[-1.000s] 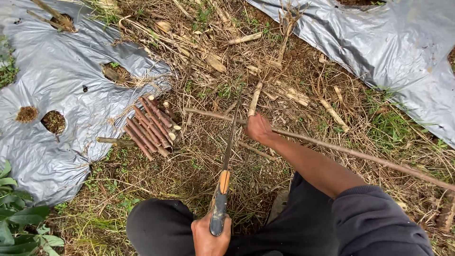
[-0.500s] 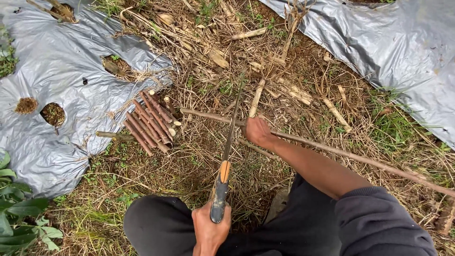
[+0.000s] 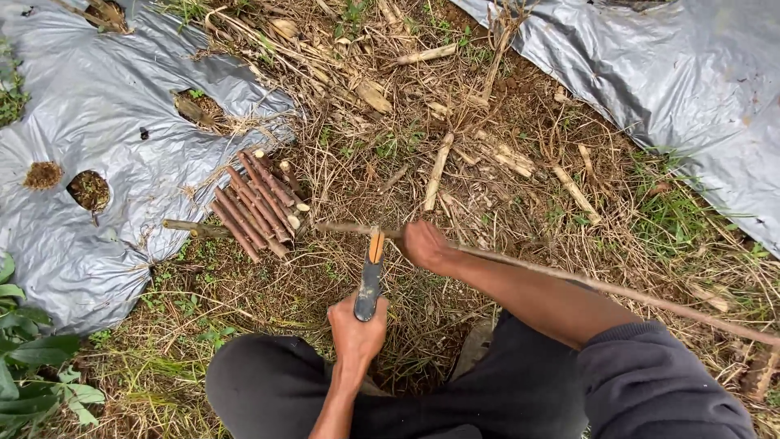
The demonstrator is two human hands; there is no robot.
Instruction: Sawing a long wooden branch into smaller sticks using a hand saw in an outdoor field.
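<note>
Observed from my remote station, head view only.

Left hand (image 3: 357,329): closed in a full fist around the black handle of a cutting tool (image 3: 370,280). The tool pointed away from the body, and its orange section met the long stick (image 3: 617,289).

Right hand (image 3: 426,246): closed around the same stick just beside the tool's contact point. The stick lay roughly level across the person's front, running off to the right over the sleeve, with a short end projecting left of the tool.

Surroundings: a pile of cut reddish stems (image 3: 256,203) lay on the edge of a silver plastic sheet (image 3: 97,122), near the stick's left end. Dry straw and plant litter (image 3: 487,106) covered the ground.

Risks, in my judgement:
- The gripping hand sat very close to the cutting edge, so a slip along the stick could reach its fingers.
- The long unsupported length could flex or twist and throw the tool off line.
- I could not make out the blade itself, so its angle was unverified.
</note>
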